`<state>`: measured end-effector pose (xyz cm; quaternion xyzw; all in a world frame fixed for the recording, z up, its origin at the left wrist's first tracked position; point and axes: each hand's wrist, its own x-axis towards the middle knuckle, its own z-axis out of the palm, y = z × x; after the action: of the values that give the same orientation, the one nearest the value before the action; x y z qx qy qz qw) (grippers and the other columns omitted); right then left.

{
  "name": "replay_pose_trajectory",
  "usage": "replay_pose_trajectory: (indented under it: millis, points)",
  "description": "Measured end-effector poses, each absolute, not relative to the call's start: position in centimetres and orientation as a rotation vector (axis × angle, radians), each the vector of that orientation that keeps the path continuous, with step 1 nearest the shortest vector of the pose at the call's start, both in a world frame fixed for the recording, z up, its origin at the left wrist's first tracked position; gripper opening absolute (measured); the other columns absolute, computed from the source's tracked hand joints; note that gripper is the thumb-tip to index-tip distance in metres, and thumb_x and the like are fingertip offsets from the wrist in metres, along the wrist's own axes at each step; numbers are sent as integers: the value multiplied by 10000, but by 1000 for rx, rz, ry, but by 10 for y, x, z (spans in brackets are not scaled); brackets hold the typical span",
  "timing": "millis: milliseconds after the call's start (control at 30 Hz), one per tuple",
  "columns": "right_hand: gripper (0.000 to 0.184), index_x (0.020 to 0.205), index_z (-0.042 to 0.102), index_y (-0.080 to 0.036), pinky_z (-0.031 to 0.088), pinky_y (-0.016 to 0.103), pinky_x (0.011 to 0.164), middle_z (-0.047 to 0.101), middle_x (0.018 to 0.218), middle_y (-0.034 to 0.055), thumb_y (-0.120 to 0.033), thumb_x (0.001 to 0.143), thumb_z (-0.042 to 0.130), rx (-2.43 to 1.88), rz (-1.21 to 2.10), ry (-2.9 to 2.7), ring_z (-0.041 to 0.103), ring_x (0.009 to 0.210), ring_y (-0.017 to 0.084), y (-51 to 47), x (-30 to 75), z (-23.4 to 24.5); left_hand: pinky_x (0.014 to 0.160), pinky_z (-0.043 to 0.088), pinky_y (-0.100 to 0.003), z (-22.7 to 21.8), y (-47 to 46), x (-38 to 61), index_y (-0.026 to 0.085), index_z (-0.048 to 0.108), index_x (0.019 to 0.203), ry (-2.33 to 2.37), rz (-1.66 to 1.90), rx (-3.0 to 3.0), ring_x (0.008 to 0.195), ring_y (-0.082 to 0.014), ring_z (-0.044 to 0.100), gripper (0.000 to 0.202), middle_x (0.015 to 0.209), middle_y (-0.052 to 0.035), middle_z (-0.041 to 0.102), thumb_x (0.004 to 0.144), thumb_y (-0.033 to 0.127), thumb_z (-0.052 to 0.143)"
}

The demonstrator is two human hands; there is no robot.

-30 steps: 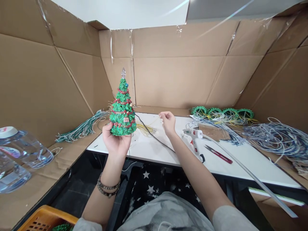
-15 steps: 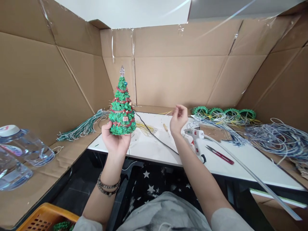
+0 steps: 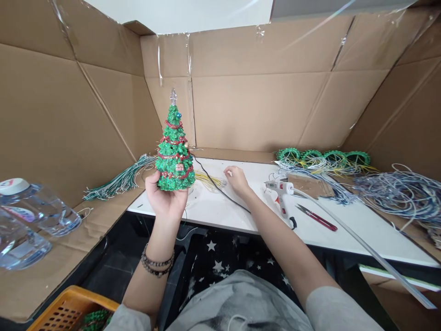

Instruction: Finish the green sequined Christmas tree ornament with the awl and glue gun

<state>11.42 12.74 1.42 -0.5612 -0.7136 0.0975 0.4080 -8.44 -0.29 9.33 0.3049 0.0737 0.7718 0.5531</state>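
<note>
A small glittery green Christmas tree (image 3: pixel 175 154) stands upright in my left hand (image 3: pixel 168 200), whose fingers and thumb wrap round its base. Red garlands, small ornaments and a clear star top decorate it. My right hand (image 3: pixel 237 180) hovers over the white table, fingers curled together in a pinch; what they hold, if anything, I cannot make out. Just left of that hand lies a bunch of thin yellow wires (image 3: pixel 210 180). A white glue gun (image 3: pixel 283 197) rests to the right of my right forearm.
Red-handled tweezers (image 3: pixel 319 217) and a long glue stick (image 3: pixel 361 243) lie at the right. Green rings (image 3: pixel 312 156) and tangled wires (image 3: pixel 396 193) sit behind. Green-white wires (image 3: pixel 120 177), plastic bottles (image 3: pixel 41 207) and an orange basket (image 3: pixel 70 305) are left. Cardboard walls (image 3: pixel 258 110) surround the table (image 3: pixel 213 209).
My right hand has moved left and down, toward the yellow wires, and now covers the spot where a yellow-handled tool showed. My left hand keeps the tree in nearly the same place.
</note>
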Motion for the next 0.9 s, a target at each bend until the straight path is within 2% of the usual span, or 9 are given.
replay_pose_trajectory:
  millis: [100,167,267,367,467,667,833,900]
  points:
    - [203,1006,671,-152,471,462,1018,661,1187,72,-330,918,630,-1388,214,-1939,602,1143,219,116,110,18,949,556,-342,92,-1,-86,246,621,1211,168,1830,723,1081,-234,700,434,1102,-46,760,780,296,611]
    - [118,885,695,-170,386,447,1081,661,1215,71,-282,868,664,-1358,191,-2014,538,1227,233,108,107,20,946,560,-344,91,0,-86,232,636,1187,164,1836,711,1085,-235,700,406,1094,-51,764,787,286,594]
    - [39,749,694,-189,342,402,1069,689,1165,73,-206,785,692,-1330,180,-2076,515,1217,243,102,102,21,934,569,-354,90,0,-84,208,658,1150,168,1838,684,1068,-237,706,376,1069,-62,771,790,280,577]
    - [119,674,653,-176,374,386,991,715,1015,76,-113,771,625,-1330,183,-2038,565,1093,233,101,100,20,911,579,-347,91,-1,-81,202,665,1135,173,1833,658,1009,-225,722,368,1023,-57,779,784,266,574]
    - [139,675,612,-181,399,368,917,702,895,76,-103,778,562,-1333,169,-1888,592,970,226,103,101,24,890,583,-334,92,-2,-79,208,661,1144,169,1824,648,954,-212,733,380,1011,-47,781,774,250,582]
    - [143,736,478,-223,452,321,709,633,747,32,-270,870,464,-1239,119,-1397,577,662,169,102,113,53,851,587,-314,92,-3,-76,195,662,1125,154,1804,557,868,-191,734,382,1014,-46,779,751,222,585]
    - [198,935,349,-256,416,230,463,646,856,-2,-422,999,264,-991,105,-1072,546,472,84,67,115,97,851,581,-332,89,-6,-70,183,668,1113,198,1776,539,898,-200,723,390,1020,-50,772,728,219,615]
    - [178,944,329,-270,336,202,363,674,826,-34,-430,994,387,-647,173,-953,512,372,62,39,109,115,845,578,-325,89,-8,-66,185,681,1071,194,1753,558,889,-196,719,356,1005,-46,771,721,221,623]
